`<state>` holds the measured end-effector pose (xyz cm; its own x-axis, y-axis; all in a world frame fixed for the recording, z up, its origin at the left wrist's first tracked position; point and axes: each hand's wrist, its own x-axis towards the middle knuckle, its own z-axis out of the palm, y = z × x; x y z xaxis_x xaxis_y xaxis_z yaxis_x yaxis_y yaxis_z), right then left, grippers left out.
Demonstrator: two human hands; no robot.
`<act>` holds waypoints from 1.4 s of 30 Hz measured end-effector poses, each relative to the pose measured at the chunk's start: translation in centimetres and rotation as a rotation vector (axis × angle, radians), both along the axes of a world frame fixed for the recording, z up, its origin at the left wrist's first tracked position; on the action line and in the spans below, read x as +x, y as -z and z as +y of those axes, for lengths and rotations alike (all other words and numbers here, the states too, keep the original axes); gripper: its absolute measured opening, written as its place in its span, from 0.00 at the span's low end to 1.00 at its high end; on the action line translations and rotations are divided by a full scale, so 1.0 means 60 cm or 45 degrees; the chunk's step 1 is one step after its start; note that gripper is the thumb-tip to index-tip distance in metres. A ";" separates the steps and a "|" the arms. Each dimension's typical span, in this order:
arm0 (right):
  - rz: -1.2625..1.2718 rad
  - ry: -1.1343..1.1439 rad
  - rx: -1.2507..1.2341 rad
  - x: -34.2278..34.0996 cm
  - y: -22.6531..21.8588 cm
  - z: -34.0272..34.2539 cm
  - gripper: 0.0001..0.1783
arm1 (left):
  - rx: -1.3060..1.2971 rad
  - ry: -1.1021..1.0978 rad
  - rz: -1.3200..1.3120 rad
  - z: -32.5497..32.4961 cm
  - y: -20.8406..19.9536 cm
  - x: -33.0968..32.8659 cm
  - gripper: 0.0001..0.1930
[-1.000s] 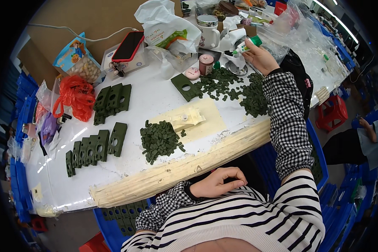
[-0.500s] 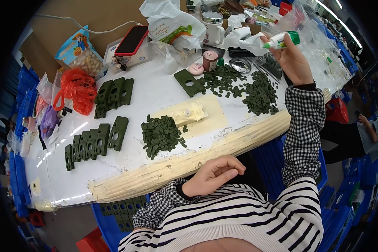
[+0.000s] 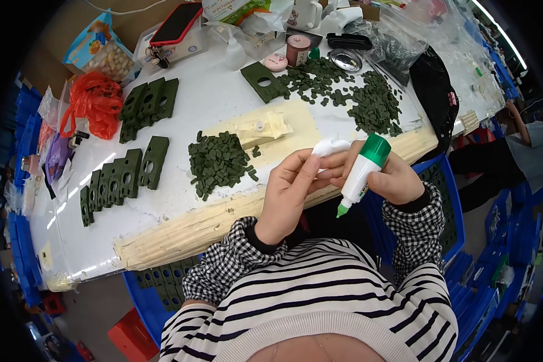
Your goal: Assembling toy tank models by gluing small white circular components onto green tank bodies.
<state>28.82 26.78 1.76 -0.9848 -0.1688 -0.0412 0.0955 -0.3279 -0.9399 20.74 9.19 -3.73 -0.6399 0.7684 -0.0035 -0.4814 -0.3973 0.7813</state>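
Right hand (image 3: pixel 398 178) grips glue bottle (image 3: pixel 361 172); left hand (image 3: pixel 292 187) seemingly pinches its white cap (image 3: pixel 330 146), off table edge (image 3: pixel 223 217).

— What's around the white worktable (image 3: pixel 223 102)?
— Blue crates (image 3: pixel 18 114) stacked at nine o'clock, more at four, a red stool (image 3: pixel 130 332) at seven.
— Light?
— Bright strip at one o'clock.

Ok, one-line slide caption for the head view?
Right hand holds a green-capped glue bottle tip-down; left hand pinches white tissue.
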 end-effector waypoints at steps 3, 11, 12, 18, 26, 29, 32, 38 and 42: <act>0.085 0.014 0.001 -0.008 0.013 -0.001 0.21 | -0.052 -0.088 -0.062 -0.004 0.001 -0.001 0.13; 0.161 0.642 0.110 -0.033 0.032 -0.028 0.17 | 0.034 -0.109 -0.252 -0.014 -0.008 0.003 0.16; 0.135 0.690 0.036 -0.034 0.033 -0.036 0.15 | 0.035 -0.104 -0.254 -0.016 -0.008 0.002 0.17; 0.165 0.711 0.074 -0.030 0.042 -0.041 0.15 | -0.043 -0.160 -0.189 -0.021 -0.001 0.003 0.14; 0.327 0.712 0.118 -0.017 0.056 -0.052 0.15 | -0.128 -0.324 0.337 -0.022 0.005 0.003 0.05; 0.378 0.757 0.160 -0.011 0.061 -0.057 0.15 | -0.063 -0.242 0.270 -0.024 0.007 -0.001 0.05; 0.358 0.689 0.097 -0.006 0.070 -0.051 0.15 | -0.035 0.082 -0.183 -0.037 0.001 -0.008 0.06; 0.133 0.534 -0.227 -0.006 0.066 -0.055 0.22 | 0.053 0.278 -0.361 -0.039 0.000 -0.006 0.07; -0.007 0.543 -0.489 -0.010 0.071 -0.068 0.24 | 0.134 0.306 -0.354 -0.041 0.006 -0.003 0.08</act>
<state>28.25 22.68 -2.53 -0.9690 0.2396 -0.0606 -0.1157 -0.6563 -0.7456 20.56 6.73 -4.11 -0.4272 0.9018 -0.0648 -0.7583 -0.3183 0.5689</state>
